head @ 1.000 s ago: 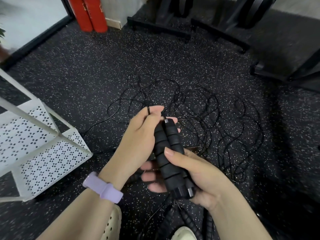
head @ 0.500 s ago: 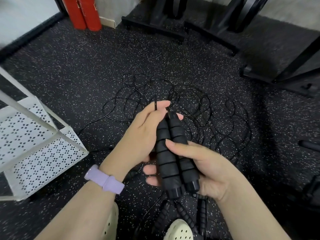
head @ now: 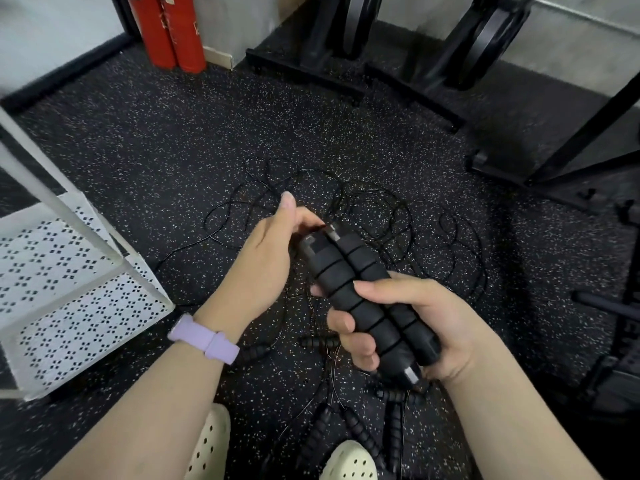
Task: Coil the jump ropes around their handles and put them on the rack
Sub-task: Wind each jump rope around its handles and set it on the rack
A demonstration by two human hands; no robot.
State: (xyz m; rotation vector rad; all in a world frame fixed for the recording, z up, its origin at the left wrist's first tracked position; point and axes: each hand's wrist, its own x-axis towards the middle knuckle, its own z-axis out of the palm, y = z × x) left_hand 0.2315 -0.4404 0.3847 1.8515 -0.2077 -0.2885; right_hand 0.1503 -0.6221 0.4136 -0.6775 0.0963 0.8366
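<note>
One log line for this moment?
right hand: holds handles | left hand: at handle tops, grip unclear | cords: tangled on floor | rack: left

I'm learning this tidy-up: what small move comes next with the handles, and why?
Probably the left hand should draw the thin black cord across the two black ribbed foam handles held side by side in the right hand's grip: no turns show yet.

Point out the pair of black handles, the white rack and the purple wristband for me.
pair of handles (head: 360,289): head view, on the foam grip above the thumb.
white rack (head: 79,317): head view, on its perforated shelf.
purple wristband (head: 204,339): head view, on the strap.
</note>
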